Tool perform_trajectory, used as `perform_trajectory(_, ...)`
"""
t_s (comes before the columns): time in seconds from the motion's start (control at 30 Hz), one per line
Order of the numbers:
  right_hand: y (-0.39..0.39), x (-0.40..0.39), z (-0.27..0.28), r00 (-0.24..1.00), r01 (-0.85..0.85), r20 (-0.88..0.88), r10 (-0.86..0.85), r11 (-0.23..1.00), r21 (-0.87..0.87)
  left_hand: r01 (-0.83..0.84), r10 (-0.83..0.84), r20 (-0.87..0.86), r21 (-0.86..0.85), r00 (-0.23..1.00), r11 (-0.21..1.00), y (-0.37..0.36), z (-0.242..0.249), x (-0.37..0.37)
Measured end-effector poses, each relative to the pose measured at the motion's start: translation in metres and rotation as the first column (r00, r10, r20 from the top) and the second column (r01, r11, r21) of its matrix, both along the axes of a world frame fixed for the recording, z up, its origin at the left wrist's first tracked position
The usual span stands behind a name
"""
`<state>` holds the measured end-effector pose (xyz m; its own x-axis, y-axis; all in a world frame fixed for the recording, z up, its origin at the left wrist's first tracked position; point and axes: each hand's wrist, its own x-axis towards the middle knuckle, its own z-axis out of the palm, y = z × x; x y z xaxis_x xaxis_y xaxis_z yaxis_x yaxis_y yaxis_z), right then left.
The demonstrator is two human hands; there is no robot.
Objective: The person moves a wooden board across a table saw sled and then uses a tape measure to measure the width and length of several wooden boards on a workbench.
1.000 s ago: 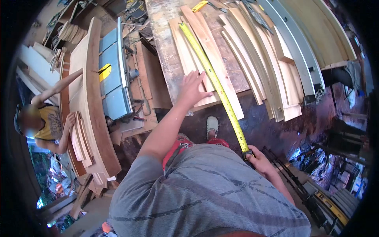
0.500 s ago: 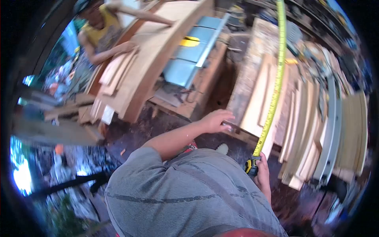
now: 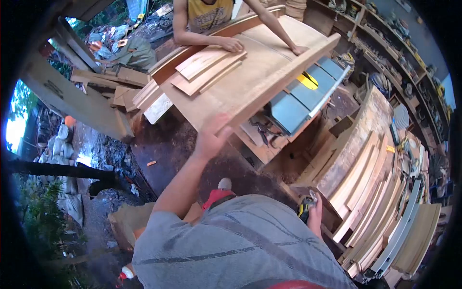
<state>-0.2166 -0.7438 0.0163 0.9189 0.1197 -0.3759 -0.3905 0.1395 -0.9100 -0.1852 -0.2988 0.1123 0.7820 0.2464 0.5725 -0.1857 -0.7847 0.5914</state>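
My right hand [image 3: 315,214] is closed around a black and yellow tape measure [image 3: 304,207], low beside my shirt, with no long blade showing. My left hand [image 3: 213,137] reaches forward to the near corner of a large wooden panel [image 3: 269,53], overlapping the end of its raised side rail [image 3: 284,79]; motion blurs its fingers. Loose wooden strips [image 3: 207,72] lie stacked on the panel. Across from me, a person in a yellow top [image 3: 209,14] rests one hand on these strips and the other on the panel near the rail.
A blue-topped table saw [image 3: 293,108] with a yellow insert stands beyond the rail. To the right, a workbench [image 3: 370,115] carries many long wooden strips [image 3: 358,178] and a grey metal bar [image 3: 399,226]. Cluttered shelves [image 3: 390,43] line the back right. Scrap boards [image 3: 115,79] lie at left.
The long yellow blade stretched from the tape measure has gone back in. My left hand has moved from near the workbench to the panel's corner. The view has swung left.
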Motion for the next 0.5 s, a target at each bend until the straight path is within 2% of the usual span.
perform_trajectory(0.07, 0.011, -0.010, -0.042, 0.972, -0.126, 0.150, 0.180, 0.941, -0.314, -0.196, 0.194, -0.028, -0.202, 0.981, 0.960, 0.087, -0.028, 0.015)
perform_trajectory(0.1, 0.023, -0.013, -0.048, 0.973, -0.160, 0.091, 0.211, 0.905, -0.393, -0.283, 0.286, -0.042, -0.321, 0.957, 0.904, 0.136, -0.048, 0.031)
perform_trajectory(0.13, 0.047, -0.013, -0.039, 0.974, -0.156, 0.090, 0.208, 0.903, -0.400, -0.362, 0.368, -0.072, -0.431, 0.927, 0.827, 0.183, -0.065, 0.049)
perform_trajectory(0.2, 0.099, -0.017, 0.004, 0.953, -0.301, -0.116, 0.279, 0.835, -0.460, -0.456, 0.449, -0.136, -0.473, 0.883, 0.754, 0.266, -0.084, 0.087)
perform_trajectory(0.27, 0.135, -0.021, 0.016, 0.953, -0.302, -0.137, 0.269, 0.858, -0.415, -0.571, 0.549, -0.163, -0.290, 0.820, 0.768, 0.337, -0.105, 0.130)
perform_trajectory(0.33, 0.161, -0.027, 0.032, 0.924, -0.378, -0.118, 0.363, 0.830, -0.409, -0.574, 0.533, -0.212, -0.308, 0.819, 0.759, 0.383, -0.108, 0.168)
perform_trajectory(0.37, 0.177, -0.031, 0.046, 0.947, -0.322, -0.099, 0.307, 0.881, -0.348, -0.584, 0.531, -0.245, -0.314, 0.811, 0.748, 0.401, -0.108, 0.189)
perform_trajectory(0.4, 0.181, -0.038, 0.047, 0.957, -0.289, -0.099, 0.271, 0.890, -0.352, -0.589, 0.530, -0.273, -0.234, 0.803, 0.773, 0.415, -0.111, 0.206)
perform_trajectory(0.47, 0.171, -0.051, 0.040, 0.974, -0.209, -0.144, 0.174, 0.936, -0.282, -0.393, 0.199, -0.428, -0.433, 0.882, 0.811, 0.433, -0.115, 0.225)
perform_trajectory(0.5, 0.161, -0.058, 0.034, 0.975, -0.211, -0.131, 0.179, 0.929, -0.303, -0.352, 0.132, -0.476, -0.408, 0.869, 0.842, 0.454, -0.137, 0.244)
